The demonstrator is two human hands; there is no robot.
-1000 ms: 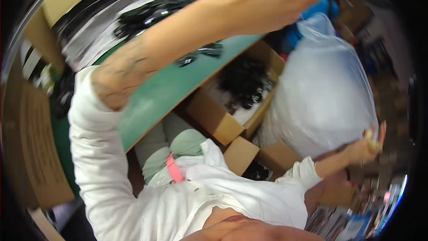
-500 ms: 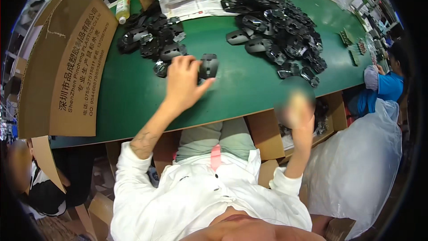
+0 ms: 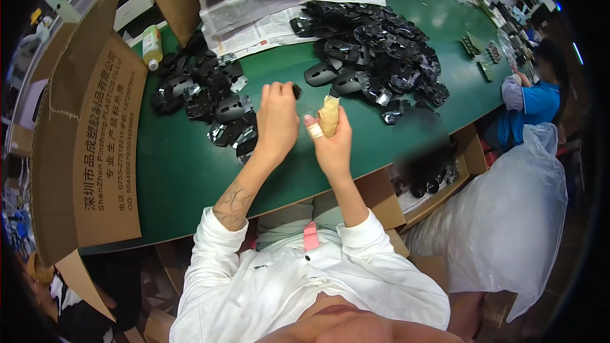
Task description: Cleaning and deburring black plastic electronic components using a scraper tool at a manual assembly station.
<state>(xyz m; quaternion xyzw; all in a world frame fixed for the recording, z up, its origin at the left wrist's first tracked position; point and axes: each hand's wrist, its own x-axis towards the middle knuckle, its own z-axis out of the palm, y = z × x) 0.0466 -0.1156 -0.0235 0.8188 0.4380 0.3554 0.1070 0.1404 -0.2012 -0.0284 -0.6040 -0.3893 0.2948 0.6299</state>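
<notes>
Bright light; black shells (image 3: 392, 49) glint; edges bend.

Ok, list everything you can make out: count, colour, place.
Table: one, green, centre.
Left shell pile: uncounted, black, table's left.
Right shell pile: uncounted, black, far middle.
Paper sheets: several, whitish, far edge.
Bottle: one, yellowish, far left.
Large box: one, brown, left.
Lower box: one, brown, below table's right.
Bag: one, translucent white, lower right.
Circuit boards: several, green, far right.
Co-worker: at least one, blue top, right.
Dark piece: one, black, middle, mostly hidden.
Tan wrapping: one, middle; worn or held unclear.
Sleeves: two, white, lower middle.
Left hand: one, gripping dark piece.
Right hand: one, at tan wrapping.
</notes>
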